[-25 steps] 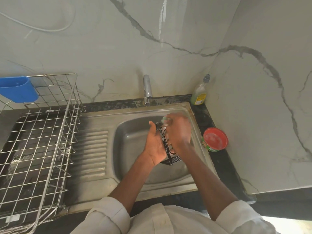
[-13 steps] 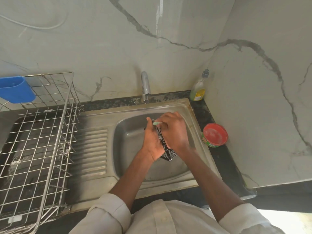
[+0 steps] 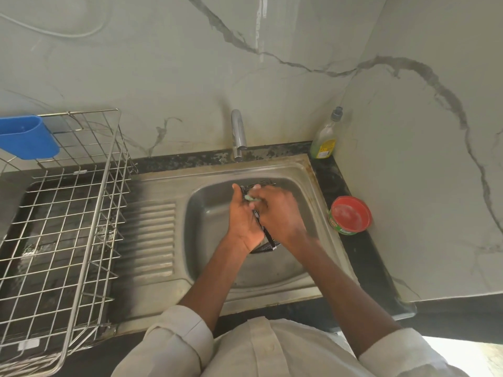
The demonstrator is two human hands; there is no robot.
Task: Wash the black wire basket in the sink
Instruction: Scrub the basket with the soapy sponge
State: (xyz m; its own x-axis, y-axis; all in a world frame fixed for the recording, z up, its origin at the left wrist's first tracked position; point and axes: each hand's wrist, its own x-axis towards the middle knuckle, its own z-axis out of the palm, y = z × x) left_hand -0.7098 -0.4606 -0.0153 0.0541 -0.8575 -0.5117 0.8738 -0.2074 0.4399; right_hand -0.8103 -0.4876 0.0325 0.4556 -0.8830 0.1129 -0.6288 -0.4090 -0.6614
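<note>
The left hand has its grip on the black wire basket, palm flat against one side with the thumb up along the rim, so the basket stands on edge over the sink bowl and both faces stay within reach. The right hand curls its fingers round a small pale green scrubber and presses it on the basket's upper part, just beside the left thumb; this looks like the scrubbing step, with rinsing not yet done. The basket is sandwiched between the two hands, its lower corner poking out below the wrists and a strip of wire showing beyond the fingertips, near the back wall of the bowl.

The tap stands at the sink's back edge; I cannot tell whether water runs. At the tabletop's back right corner stands a dish soap bottle, and a red tub sits on the right edge, likely kept handy for cleaning. A steel drying rack with a blue holder occupies the left side beyond the drainboard, a sensible place for the washed basket.
</note>
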